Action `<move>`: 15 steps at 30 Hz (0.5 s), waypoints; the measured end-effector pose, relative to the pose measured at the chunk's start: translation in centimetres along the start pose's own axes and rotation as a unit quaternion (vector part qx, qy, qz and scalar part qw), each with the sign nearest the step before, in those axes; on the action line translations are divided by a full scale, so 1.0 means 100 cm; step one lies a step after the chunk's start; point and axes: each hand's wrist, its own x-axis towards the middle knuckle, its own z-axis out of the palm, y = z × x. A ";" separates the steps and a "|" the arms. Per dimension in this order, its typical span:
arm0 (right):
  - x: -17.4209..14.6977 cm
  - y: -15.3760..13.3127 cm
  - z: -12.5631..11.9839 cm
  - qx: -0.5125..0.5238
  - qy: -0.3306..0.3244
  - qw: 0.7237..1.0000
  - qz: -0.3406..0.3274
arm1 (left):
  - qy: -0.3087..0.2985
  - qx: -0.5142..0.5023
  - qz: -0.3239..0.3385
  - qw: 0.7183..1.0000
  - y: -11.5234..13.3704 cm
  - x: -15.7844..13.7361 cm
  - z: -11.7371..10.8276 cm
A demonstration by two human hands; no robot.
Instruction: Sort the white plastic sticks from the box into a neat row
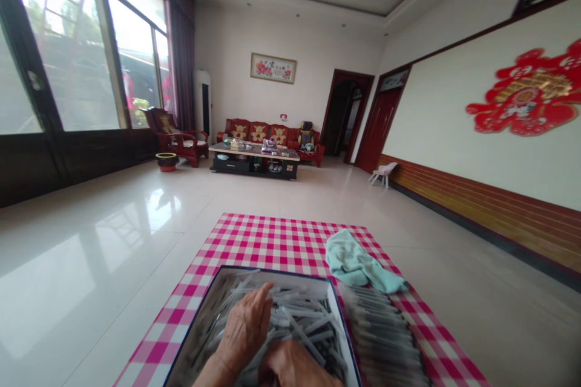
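A shallow box (338, 314) with a dark blue rim and pale inner wall stands in front of me, full of loose, thin, stick-like pieces (302, 329), translucent with some dark parts. Over its middle is my left hand (247, 321), its fingers stretched out and close together, pointing away from me; its palm side is hidden. Closer to me, my right hand (295, 366) is curled low over the pieces, slightly blurred. Its fingertips are out of sight, so what it holds cannot be made out. Right of the box lies a dense row of similar sticks (384, 338), smeared by motion.
A mint-green cloth (361, 263) lies crumpled behind the row, on a pink-and-white checked tablecloth (272, 236). Farther off stand a low coffee table (254, 160), a red wooden sofa (233, 130), an armchair (175, 139) and a small stool (385, 173) on the glossy tiled floor.
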 end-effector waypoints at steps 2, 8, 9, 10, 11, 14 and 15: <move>0.003 0.001 -0.013 0.047 0.070 0.996 0.025 | 0.011 -0.014 -0.025 1.000 0.004 -0.005 -0.004; 0.008 0.013 -0.019 0.157 0.169 0.969 0.086 | -0.049 -0.046 -0.034 0.997 0.016 -0.032 -0.011; 0.007 0.016 -0.017 0.161 0.172 0.969 0.079 | -0.046 -0.046 -0.030 0.997 0.016 -0.035 -0.011; 0.007 0.017 -0.015 0.159 0.172 0.970 0.069 | -0.045 -0.046 -0.028 0.998 0.017 -0.036 -0.011; 0.006 0.019 -0.014 0.151 0.175 0.971 0.059 | -0.046 -0.048 -0.027 0.997 0.017 -0.036 -0.011; 0.004 0.021 -0.013 0.111 0.191 0.975 0.031 | -0.060 -0.064 -0.014 0.996 0.018 -0.033 -0.013; 0.004 0.021 -0.012 0.098 0.194 0.976 0.021 | -0.063 -0.070 -0.008 0.996 0.018 -0.032 -0.014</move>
